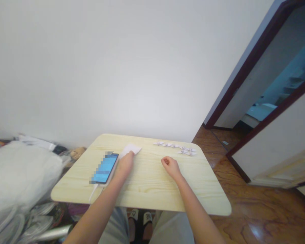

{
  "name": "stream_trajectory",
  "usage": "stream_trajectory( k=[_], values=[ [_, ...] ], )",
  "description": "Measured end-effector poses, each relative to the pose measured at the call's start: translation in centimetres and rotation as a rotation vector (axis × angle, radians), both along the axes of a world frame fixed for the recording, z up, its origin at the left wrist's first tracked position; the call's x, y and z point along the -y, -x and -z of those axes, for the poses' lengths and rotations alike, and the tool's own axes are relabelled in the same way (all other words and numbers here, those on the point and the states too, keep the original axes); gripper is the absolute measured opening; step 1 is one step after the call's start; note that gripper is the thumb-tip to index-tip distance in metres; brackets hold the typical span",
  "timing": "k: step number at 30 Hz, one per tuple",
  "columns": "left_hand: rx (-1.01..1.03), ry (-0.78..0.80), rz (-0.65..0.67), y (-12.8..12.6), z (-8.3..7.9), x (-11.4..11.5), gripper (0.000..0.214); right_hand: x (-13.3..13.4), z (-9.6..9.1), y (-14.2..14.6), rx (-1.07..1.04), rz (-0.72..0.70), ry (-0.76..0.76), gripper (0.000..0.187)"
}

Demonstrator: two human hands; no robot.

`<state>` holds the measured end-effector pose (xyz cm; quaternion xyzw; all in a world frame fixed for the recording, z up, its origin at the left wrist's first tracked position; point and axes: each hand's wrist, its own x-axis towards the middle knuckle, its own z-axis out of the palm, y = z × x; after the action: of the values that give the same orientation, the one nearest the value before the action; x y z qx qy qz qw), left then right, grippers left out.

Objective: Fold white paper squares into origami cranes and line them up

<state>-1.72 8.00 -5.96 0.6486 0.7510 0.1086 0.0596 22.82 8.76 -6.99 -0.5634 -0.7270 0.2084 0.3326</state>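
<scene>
My left hand (pixel 126 164) is closed at the near edge of a white piece of paper (pixel 131 148), which lies on the light wooden table (pixel 147 189). Its fingers are partly hidden from above. My right hand (pixel 170 166) rests over the table to the right, fingers curled into a loose fist, and no object shows in it. Beyond it, near the back right corner, stand several small folded white paper pieces (pixel 174 146) in a row, with a few more bunched at the right end. They look like paper cranes.
Left of my left hand lies a phone (pixel 105 169) with a lit blue screen, a white cable (pixel 93 192) running off the front edge. A white wall (pixel 142 67) rises behind the table. Bags and clutter (pixel 22 173) fill the left side; a doorway (pixel 244 108) opens at right.
</scene>
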Motion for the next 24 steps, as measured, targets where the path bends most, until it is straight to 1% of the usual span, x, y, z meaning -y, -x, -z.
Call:
stream_trajectory(
  k=[5, 9, 15, 20, 24],
  values=[
    [0.004, 0.011, 0.011, 0.4, -0.3, -0.6, 0.027, 0.1, 0.3, 0.8, 0.0, -0.066, -0.009, 0.019],
    [0.035, 0.012, 0.041, 0.1, 0.2, -0.4, 0.026, -0.1, 0.1, 2.0, 0.007, -0.121, 0.001, 0.017],
    [0.118, -0.054, 0.032, 0.5, 0.7, -0.5, 0.026, -0.3, -0.2, 2.9, 0.024, -0.139, 0.009, 0.016],
    [0.18, -0.118, 0.0, 2.1, 0.0, -1.8, 0.024, 0.0, -0.2, 2.8, 0.022, -0.134, 0.025, 0.017],
    [0.178, -0.153, -0.01, 2.9, -0.6, -2.5, 0.024, 0.3, 0.2, 2.7, 0.034, -0.128, 0.035, 0.017]
  ],
)
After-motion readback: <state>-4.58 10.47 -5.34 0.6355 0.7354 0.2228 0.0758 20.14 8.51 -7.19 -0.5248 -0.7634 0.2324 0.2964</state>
